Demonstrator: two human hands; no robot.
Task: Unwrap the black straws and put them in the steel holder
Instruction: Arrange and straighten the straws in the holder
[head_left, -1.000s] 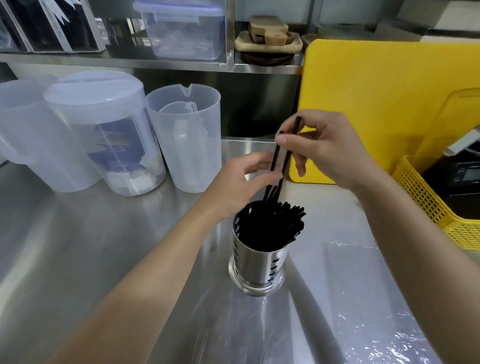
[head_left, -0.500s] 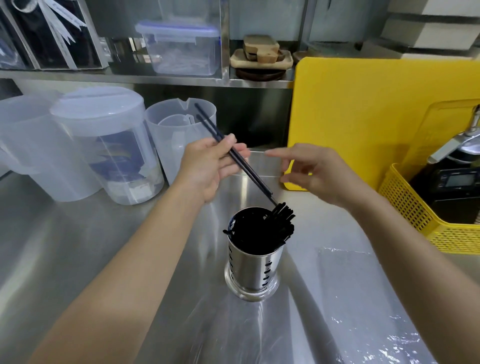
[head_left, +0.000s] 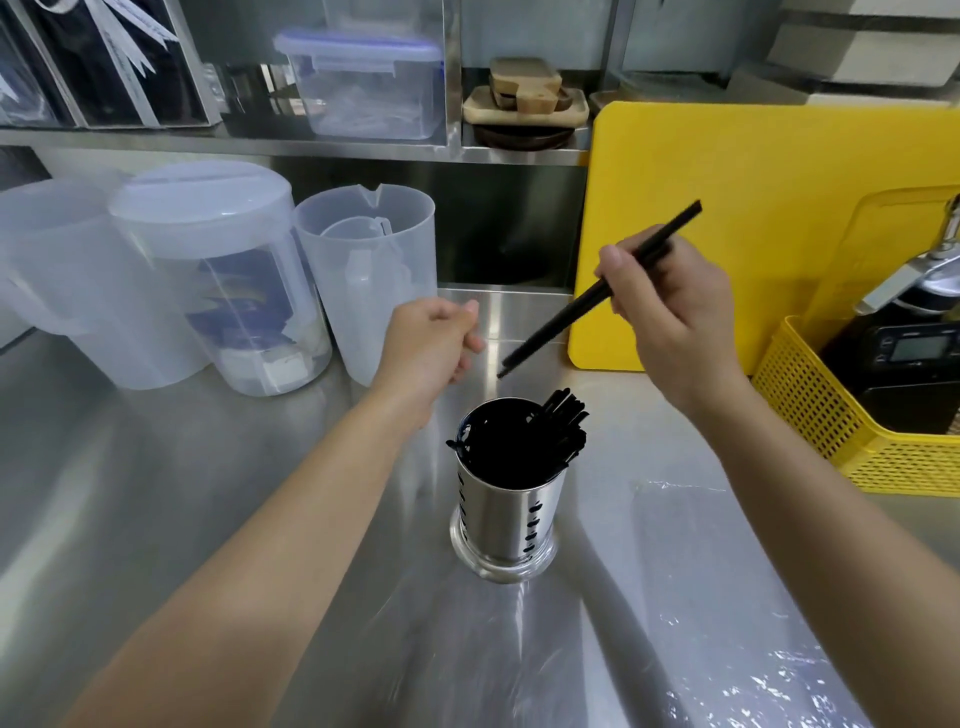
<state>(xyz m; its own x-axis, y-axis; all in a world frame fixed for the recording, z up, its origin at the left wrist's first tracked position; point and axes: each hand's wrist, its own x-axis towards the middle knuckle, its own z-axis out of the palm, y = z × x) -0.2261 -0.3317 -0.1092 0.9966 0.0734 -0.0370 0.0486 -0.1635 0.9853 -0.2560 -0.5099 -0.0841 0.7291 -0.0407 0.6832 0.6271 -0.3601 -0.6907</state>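
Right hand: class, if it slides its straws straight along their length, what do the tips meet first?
Probably the left rim of the steel holder, or the counter beside it, near the left hand; the right hand aims its straws down-left; depth is unclear.

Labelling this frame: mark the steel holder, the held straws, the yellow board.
steel holder (head_left: 498, 514), head view, perforated side wall.
held straws (head_left: 550, 332), head view, shaft below the fingers.
yellow board (head_left: 753, 171), head view, bare front face.
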